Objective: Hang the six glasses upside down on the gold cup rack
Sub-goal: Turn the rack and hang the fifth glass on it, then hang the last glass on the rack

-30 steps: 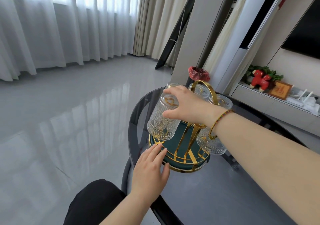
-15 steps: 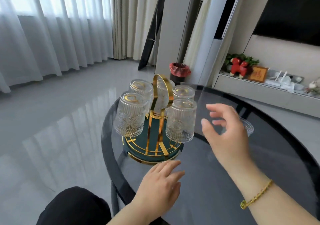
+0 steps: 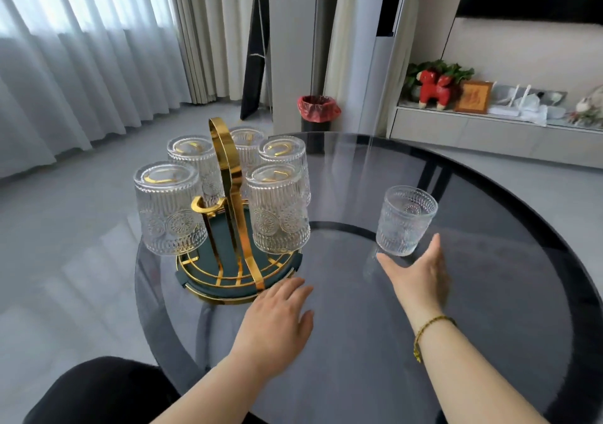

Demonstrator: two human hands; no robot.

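Note:
The gold cup rack (image 3: 228, 175) stands on a green round base at the left of the dark glass table (image 3: 489, 325). Several ribbed clear glasses hang upside down on its arms; the nearest two are at left (image 3: 169, 208) and at right (image 3: 280, 208). One gold hook at the front is bare. A single glass (image 3: 404, 219) stands upright on the table to the right. My right hand (image 3: 421, 277) is open just below that glass, thumb and fingers spread toward its foot, with a small gap. My left hand (image 3: 277, 319) lies flat by the rack's base.
The table's curved edge runs close on the left, with grey floor beyond. A red-lined bin (image 3: 318, 112) stands behind the table. A low shelf with a red toy horse (image 3: 434, 89) and a framed picture is at the back right. My dark-clad knee (image 3: 98, 391) is at bottom left.
My right hand has left the hung glass on the rack and moved right and down to the upright glass. My left hand slid off the base. The view swung right.

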